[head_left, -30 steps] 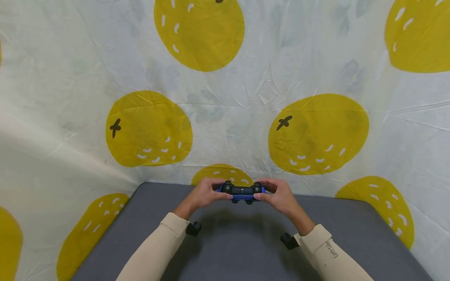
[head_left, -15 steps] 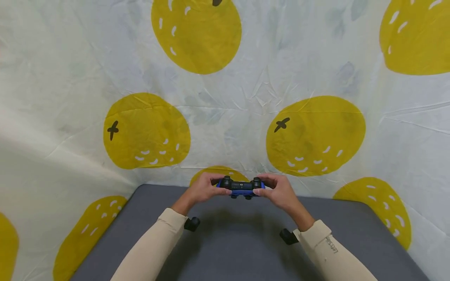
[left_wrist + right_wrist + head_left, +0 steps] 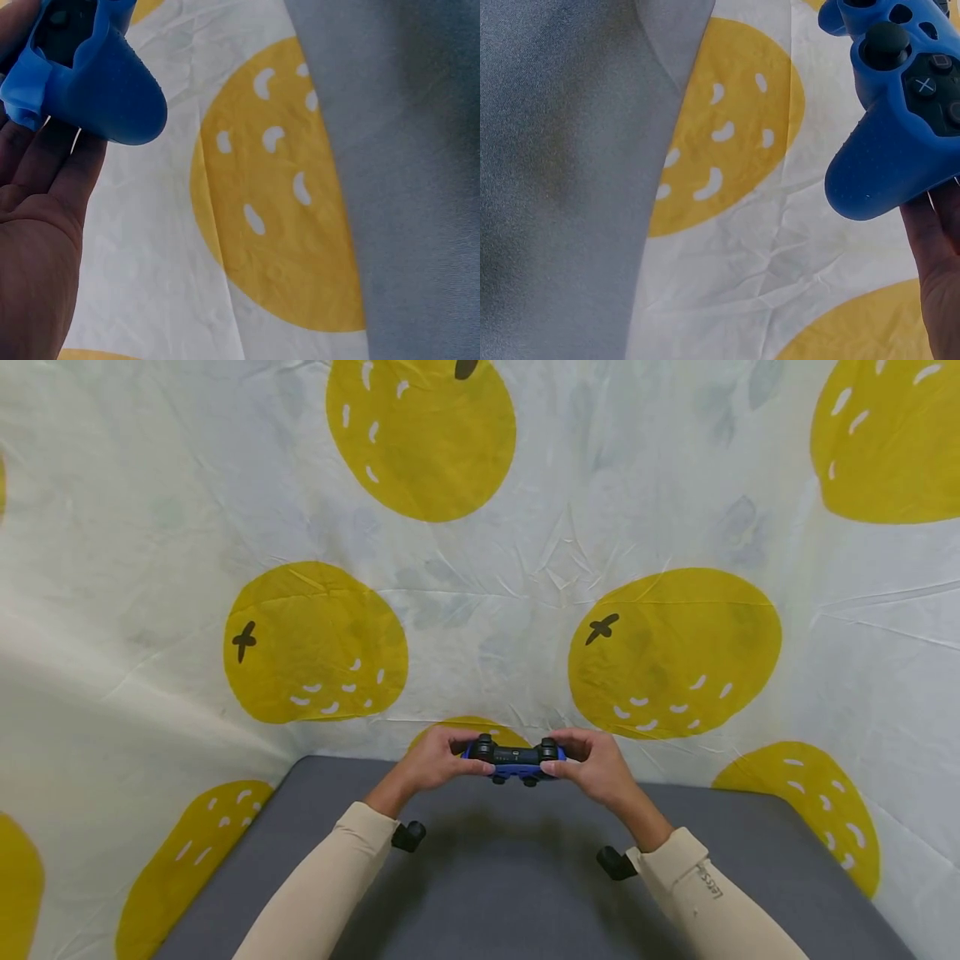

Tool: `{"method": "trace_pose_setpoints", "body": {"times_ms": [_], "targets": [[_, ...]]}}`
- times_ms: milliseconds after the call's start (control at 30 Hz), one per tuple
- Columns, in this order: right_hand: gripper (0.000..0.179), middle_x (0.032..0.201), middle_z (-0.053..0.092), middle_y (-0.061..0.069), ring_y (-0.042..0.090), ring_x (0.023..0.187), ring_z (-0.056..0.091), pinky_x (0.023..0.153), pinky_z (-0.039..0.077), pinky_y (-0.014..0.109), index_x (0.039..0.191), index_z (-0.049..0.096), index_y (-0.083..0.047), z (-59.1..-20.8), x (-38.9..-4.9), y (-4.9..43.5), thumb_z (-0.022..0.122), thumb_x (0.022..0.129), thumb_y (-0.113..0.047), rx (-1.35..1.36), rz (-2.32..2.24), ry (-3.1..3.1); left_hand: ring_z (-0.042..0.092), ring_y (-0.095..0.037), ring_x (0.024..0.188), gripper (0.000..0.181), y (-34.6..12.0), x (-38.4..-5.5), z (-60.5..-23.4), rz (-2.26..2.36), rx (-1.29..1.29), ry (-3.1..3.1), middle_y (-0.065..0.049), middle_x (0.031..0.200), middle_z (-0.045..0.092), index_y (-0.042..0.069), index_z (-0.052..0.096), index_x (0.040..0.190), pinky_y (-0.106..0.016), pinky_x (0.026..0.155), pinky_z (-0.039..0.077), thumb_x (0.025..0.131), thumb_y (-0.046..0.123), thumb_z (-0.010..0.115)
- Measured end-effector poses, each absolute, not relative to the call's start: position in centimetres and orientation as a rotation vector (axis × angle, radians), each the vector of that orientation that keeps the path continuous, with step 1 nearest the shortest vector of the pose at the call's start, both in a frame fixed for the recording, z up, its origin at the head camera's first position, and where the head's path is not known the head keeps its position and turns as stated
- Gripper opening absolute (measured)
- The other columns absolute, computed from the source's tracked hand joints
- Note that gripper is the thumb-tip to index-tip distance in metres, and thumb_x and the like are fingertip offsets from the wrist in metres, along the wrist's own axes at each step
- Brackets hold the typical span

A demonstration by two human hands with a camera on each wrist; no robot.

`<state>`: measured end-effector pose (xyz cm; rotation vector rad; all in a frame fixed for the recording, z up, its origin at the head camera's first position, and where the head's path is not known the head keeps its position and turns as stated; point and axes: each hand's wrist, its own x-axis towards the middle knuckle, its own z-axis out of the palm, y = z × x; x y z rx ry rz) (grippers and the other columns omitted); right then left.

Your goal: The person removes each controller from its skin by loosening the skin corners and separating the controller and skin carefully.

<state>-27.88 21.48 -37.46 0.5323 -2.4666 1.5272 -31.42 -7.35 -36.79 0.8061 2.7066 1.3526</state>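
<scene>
Both hands hold a black game controller in a blue rubbery cover (image 3: pixel 516 760) up over the far part of the grey table, its shoulder-button edge facing the head camera. My left hand (image 3: pixel 432 762) pinches one end between thumb and fingers; my right hand (image 3: pixel 597 766) does the same at the other. In the left wrist view, the blue grip (image 3: pixel 112 94) stands out past the left fingers (image 3: pixel 56 161). Seen from the right wrist, a thumbstick (image 3: pixel 886 43) and the cross-marked button (image 3: pixel 924 86) show, with right fingers (image 3: pixel 930 232) behind the cover.
The grey table (image 3: pixel 495 893) reaches back to a pale hanging cloth (image 3: pixel 487 643) printed with large yellow fruit. Creases run across the cloth. Small black devices (image 3: pixel 617 863) sit at both wrists, below beige sleeves.
Over the first half second, the controller and both hands rise slightly and the controller tips a little. Since then they stay almost still; the head view shifts slightly.
</scene>
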Motion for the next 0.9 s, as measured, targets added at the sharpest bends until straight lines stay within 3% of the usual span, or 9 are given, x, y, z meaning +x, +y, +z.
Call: {"method": "trace_pose_setpoints", "body": {"times_ms": [167, 400, 600, 667, 900], "targets": [[0.041, 0.116, 0.075, 0.023, 0.020, 0.093, 0.075, 0.076, 0.060, 0.021, 0.125, 0.072, 0.002, -37.53, -27.96, 21.62, 0.084, 0.088, -0.011, 0.526, 1.562, -2.460, 0.069, -0.023, 0.116, 0.064, -7.42, -31.49, -36.81, 1.312, 0.820, 2.725, -0.008, 0.141, 0.068, 0.014, 0.066, 0.142, -0.047, 0.099, 0.058, 0.086, 0.039, 0.086], [0.042, 0.117, 0.074, 0.025, 0.016, 0.089, 0.073, 0.075, 0.060, 0.022, 0.127, 0.070, 0.004, -37.43, -27.83, 21.80, 0.082, 0.090, -0.012, 0.533, 1.567, -2.466, 0.066, -0.017, 0.100, 0.063, -7.42, -31.60, -36.85, 1.313, 0.826, 2.707, -0.010, 0.137, 0.070, 0.013, 0.067, 0.141, -0.043, 0.095, 0.059, 0.087, 0.039, 0.085], [0.042, 0.116, 0.076, 0.022, 0.011, 0.088, 0.071, 0.075, 0.059, 0.024, 0.127, 0.071, 0.002, -37.23, -27.79, 21.81, 0.082, 0.090, -0.014, 0.509, 1.539, -2.491, 0.068, -0.021, 0.111, 0.063, -7.43, -31.59, -36.73, 1.318, 0.809, 2.696, -0.010, 0.141, 0.068, 0.013, 0.067, 0.141, -0.047, 0.100, 0.058, 0.087, 0.041, 0.084], [0.042, 0.115, 0.076, 0.022, 0.012, 0.088, 0.071, 0.074, 0.059, 0.024, 0.127, 0.071, 0.002, -37.07, -27.75, 21.80, 0.083, 0.090, -0.015, 0.505, 1.543, -2.491, 0.068, -0.020, 0.110, 0.062, -7.43, -31.59, -36.61, 1.316, 0.809, 2.691, -0.009, 0.138, 0.070, 0.014, 0.067, 0.141, -0.045, 0.099, 0.058, 0.087, 0.041, 0.084], [0.044, 0.116, 0.076, 0.023, 0.020, 0.093, 0.073, 0.076, 0.059, 0.024, 0.127, 0.071, 0.002, -36.69, -27.65, 21.84, 0.083, 0.090, -0.018, 0.499, 1.569, -2.499, 0.062, -0.015, 0.086, 0.051, -7.44, -31.87, -36.52, 1.323, 0.854, 2.650, -0.005, 0.109, 0.075, 0.015, 0.073, 0.133, -0.033, 0.079, 0.053, 0.089, 0.039, 0.083]]}}
